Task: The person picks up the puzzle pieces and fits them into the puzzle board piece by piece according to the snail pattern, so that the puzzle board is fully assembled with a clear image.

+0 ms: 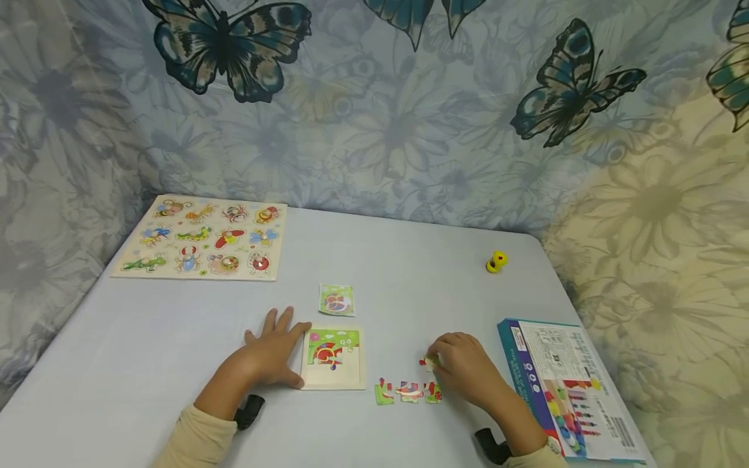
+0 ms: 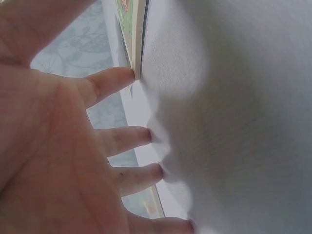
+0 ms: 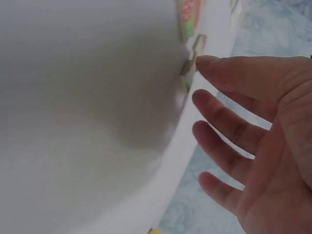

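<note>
My left hand (image 1: 266, 354) rests with spread, straight fingers at the left side of a small wooden puzzle board (image 1: 335, 381). Its thumb and index finger touch the board's edge, the index fingertip at a corner in the left wrist view. Joined pieces with a red and green picture fill the board's upper part; bare wood shows below. My right hand (image 1: 465, 367) pinches a puzzle piece (image 3: 187, 75) between thumb and index finger, low over the table; the other fingers are loosely bent. Three loose pieces lie in a row nearby, including a middle piece (image 1: 409, 391).
A small picture card (image 1: 336, 300) lies behind the board. A large insect puzzle board (image 1: 201, 237) is at the back left. A yellow toy (image 1: 496, 262) stands at the back right. A flat box (image 1: 576, 390) lies right of my right arm.
</note>
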`<state>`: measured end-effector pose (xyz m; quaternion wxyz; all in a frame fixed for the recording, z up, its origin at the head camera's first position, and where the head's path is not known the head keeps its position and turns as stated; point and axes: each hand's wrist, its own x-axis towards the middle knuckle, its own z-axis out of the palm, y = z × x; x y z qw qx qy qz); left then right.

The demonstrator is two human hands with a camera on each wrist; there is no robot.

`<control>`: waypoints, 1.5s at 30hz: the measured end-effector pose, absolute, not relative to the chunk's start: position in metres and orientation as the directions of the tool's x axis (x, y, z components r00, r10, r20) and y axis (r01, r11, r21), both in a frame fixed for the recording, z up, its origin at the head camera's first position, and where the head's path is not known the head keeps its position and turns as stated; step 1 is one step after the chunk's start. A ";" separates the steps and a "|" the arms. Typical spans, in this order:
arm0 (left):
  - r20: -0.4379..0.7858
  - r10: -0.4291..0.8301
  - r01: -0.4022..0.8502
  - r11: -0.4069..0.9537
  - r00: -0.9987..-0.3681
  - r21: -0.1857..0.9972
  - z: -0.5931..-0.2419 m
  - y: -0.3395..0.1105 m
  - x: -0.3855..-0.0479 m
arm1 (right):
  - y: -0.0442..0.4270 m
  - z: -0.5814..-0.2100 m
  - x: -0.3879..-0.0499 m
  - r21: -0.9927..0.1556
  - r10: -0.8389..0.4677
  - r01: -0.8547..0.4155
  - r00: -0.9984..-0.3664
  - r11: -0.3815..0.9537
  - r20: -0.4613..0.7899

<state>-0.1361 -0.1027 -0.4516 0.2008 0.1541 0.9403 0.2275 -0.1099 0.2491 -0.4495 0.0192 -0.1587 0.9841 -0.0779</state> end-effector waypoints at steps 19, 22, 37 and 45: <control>-0.307 0.377 0.185 0.842 -0.874 0.507 -0.452 -0.102 -0.136 | 0.251 -0.446 -0.116 -0.200 -0.360 -0.344 -0.932 0.917 -0.047; -0.304 0.376 0.187 0.844 -0.875 0.503 -0.451 -0.102 -0.136 | 0.241 -0.442 -0.121 -0.221 -0.404 -0.390 -0.914 0.894 -0.022; -0.310 0.361 0.182 0.858 -0.880 0.481 -0.455 -0.101 -0.138 | 0.159 -0.447 -0.138 -0.191 -0.661 -0.661 -0.747 0.725 0.076; -0.318 0.356 0.173 0.858 -0.879 0.483 -0.452 -0.102 -0.137 | 0.146 -0.453 -0.140 -0.154 -0.681 -0.678 -0.732 0.719 0.042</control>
